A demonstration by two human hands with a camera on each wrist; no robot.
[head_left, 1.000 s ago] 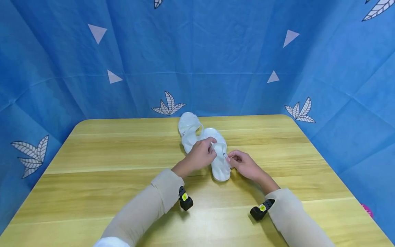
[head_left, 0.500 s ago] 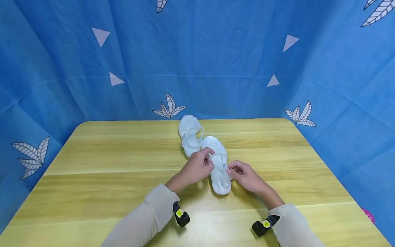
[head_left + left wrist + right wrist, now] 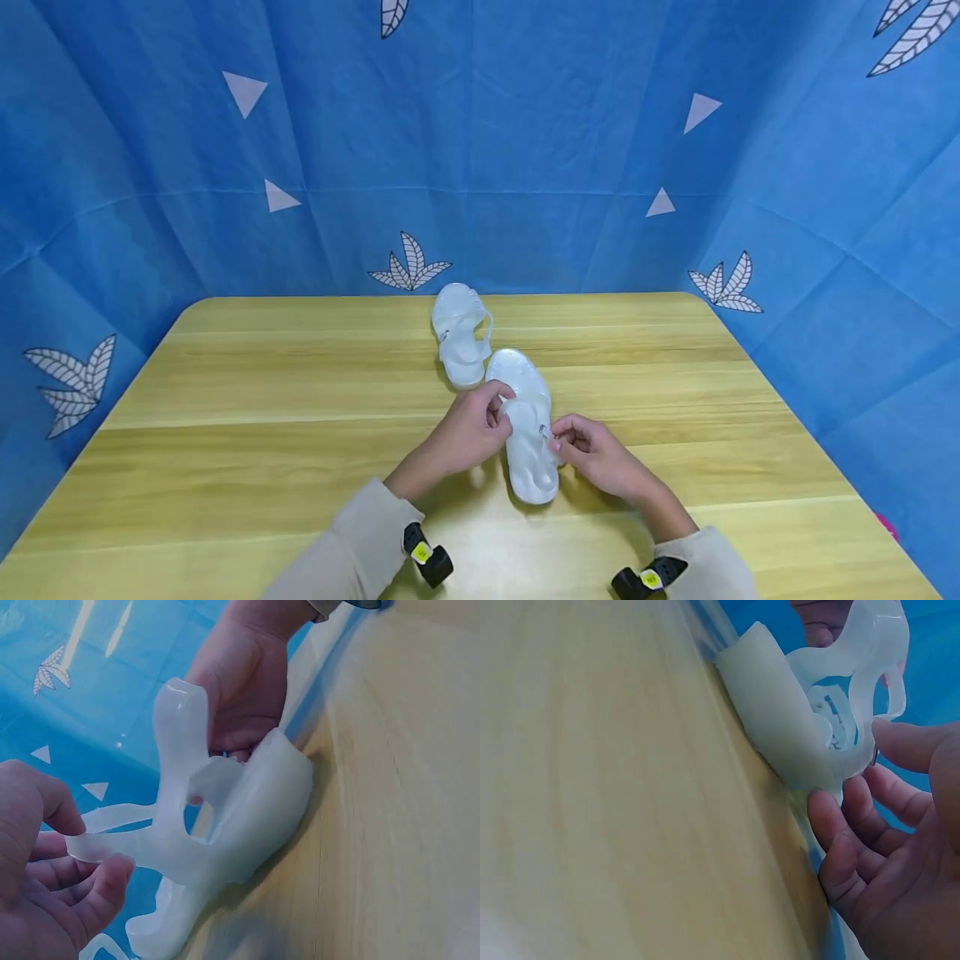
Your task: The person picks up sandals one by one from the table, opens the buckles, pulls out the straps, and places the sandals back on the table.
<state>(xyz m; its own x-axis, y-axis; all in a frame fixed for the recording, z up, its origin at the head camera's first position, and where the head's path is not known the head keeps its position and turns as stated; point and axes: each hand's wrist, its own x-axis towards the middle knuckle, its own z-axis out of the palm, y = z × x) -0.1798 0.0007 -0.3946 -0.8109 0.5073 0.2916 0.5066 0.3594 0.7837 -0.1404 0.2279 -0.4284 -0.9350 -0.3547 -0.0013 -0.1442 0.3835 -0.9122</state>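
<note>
A translucent white sandal [image 3: 527, 462] lies on the table with its heel end toward me. My left hand [image 3: 461, 432] pinches its strap [image 3: 116, 845] between thumb and forefinger, which shows plainly in the left wrist view. On the opposite side, by a small metal buckle [image 3: 544, 432], my right hand [image 3: 600, 457] pinches the sandal's side with thumb and forefinger. In the right wrist view the other right fingers [image 3: 829, 817] curl below, near the sole. Beyond lies a second white sandal [image 3: 453, 310], its strap standing up in a loop; neither hand touches it.
The wooden table [image 3: 300, 358] has rounded far corners. A blue curtain [image 3: 480, 125] with white leaf and triangle prints hangs behind it and along both sides. Black wrist cameras [image 3: 429, 557] are strapped over the beige sleeves [image 3: 367, 533].
Both hands have drawn the held sandal toward me across the table. It now lies farther from the second sandal, which stays near the back edge. The head view has tilted up slightly.
</note>
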